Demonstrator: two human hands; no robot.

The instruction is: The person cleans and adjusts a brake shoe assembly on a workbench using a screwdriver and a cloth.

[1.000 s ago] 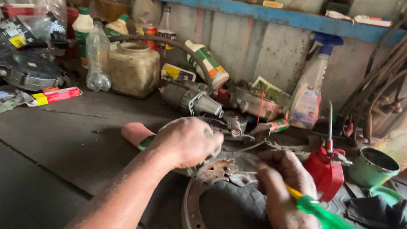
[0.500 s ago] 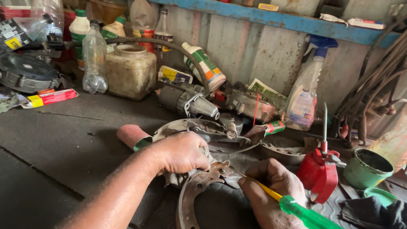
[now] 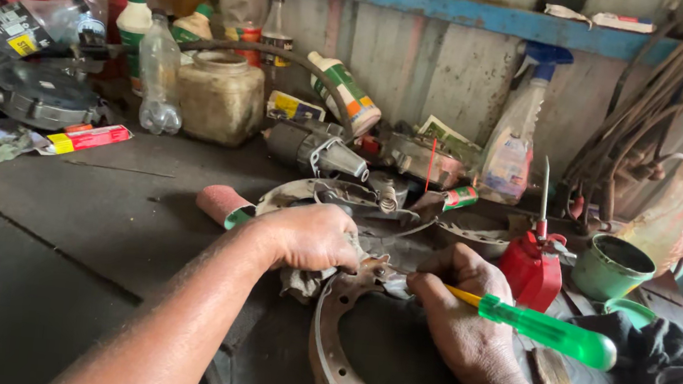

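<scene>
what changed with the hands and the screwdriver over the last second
The right hand slid left with the green-handled screwdriver, bringing its tip to the top of the brake shoe. The left hand stayed pressed on the shoe with the rag. The red oil can did not move.

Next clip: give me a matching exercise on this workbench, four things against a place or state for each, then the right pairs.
Things:
1. screwdriver
2. brake shoe
3. oil can
4. spray bottle

Places or states:
A. standing at the back wall
B. red, with a thin upright spout
C. held in the right hand
D. curved and rusty, steadied by the left hand

Pairs: 1-C, 2-D, 3-B, 4-A
</scene>
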